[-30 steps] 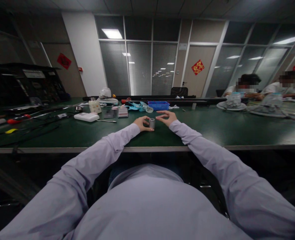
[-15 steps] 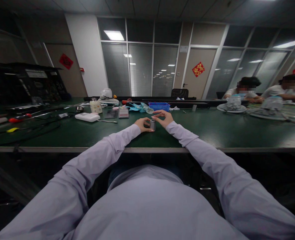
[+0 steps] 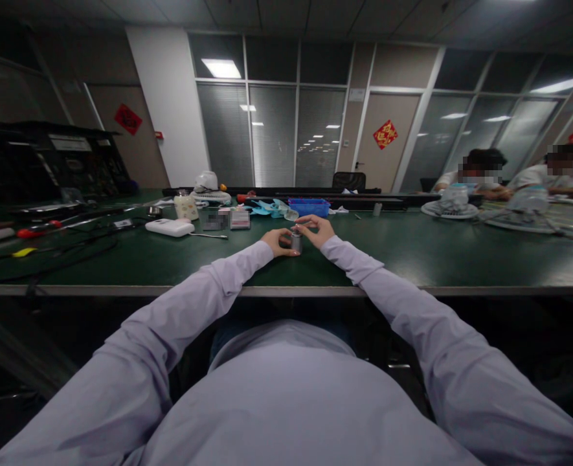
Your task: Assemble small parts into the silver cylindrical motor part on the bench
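A small grey metal cylinder (image 3: 296, 241) stands upright on the green tabletop, close to the front edge. Wrapped around its left side is my left hand (image 3: 277, 242), the thumb low at the front and the fingers behind. My right hand (image 3: 317, 230) reaches in from the right, its fingers and thumb bent together over the cylinder's top. Whatever sits between those right fingertips is too small to make out.
A white power bank (image 3: 169, 227) with a short cable, a patterned jar (image 3: 186, 206) and a blue basket (image 3: 309, 207) lie farther back. Black cables (image 3: 72, 249) spread at left. Two people sit at far right behind white fan-like devices (image 3: 449, 207).
My right hand has shifted slightly left, its fingertips nearer the cylinder's top. My left hand and the cylinder look the same.
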{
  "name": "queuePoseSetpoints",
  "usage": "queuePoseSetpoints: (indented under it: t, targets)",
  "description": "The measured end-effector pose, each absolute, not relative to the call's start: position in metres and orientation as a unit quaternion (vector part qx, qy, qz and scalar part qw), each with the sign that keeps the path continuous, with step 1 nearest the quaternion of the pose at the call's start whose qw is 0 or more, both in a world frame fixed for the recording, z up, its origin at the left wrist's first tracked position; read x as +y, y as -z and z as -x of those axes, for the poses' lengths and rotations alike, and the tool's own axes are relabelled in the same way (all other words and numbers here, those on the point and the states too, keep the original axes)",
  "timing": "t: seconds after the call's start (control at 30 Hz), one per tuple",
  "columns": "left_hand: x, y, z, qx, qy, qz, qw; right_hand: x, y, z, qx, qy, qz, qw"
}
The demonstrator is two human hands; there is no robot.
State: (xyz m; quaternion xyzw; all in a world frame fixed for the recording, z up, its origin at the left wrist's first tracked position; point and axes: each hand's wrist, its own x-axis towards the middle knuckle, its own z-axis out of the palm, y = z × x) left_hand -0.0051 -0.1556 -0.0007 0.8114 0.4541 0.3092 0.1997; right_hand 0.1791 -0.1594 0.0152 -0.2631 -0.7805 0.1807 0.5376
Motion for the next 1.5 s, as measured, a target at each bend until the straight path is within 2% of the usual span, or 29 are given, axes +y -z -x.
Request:
queuePoseSetpoints:
  t: [0.33, 0.63, 0.73, 0.93, 1.13, 1.27, 1.5]
  targets:
    - [-0.16, -0.002, 0.005, 0.454, -0.3, -0.815, 0.198, -0.161, -0.016, -0.179, -0.783, -0.161, 0.267, 0.539]
    - [-0.162, -0.002, 0.004, 0.46, -0.291, -0.815, 0.198, -0.15, -0.017, -0.196, -0.738, -0.15, 0.314, 0.579]
    - [-0.162, -0.001, 0.005, 0.459, -0.292, -0.815, 0.199, -0.147, -0.008, -0.212, -0.761, -0.173, 0.329, 0.532]
    - [-0.16, 0.002, 0.007, 0.452, -0.301, -0.815, 0.202, -0.147, 0.007, -0.228, -0.821, -0.254, 0.346, 0.375]
    - [-0.156, 0.003, 0.007, 0.445, -0.306, -0.815, 0.21, -0.147, 0.008, -0.233, -0.834, -0.284, 0.336, 0.334]
    - [-0.155, 0.004, 0.007, 0.439, -0.311, -0.814, 0.216, -0.146, 0.007, -0.232, -0.827, -0.268, 0.334, 0.365]
    - [-0.158, 0.002, 0.004, 0.448, -0.307, -0.81, 0.219, -0.138, -0.01, -0.204, -0.758, -0.195, 0.318, 0.535]
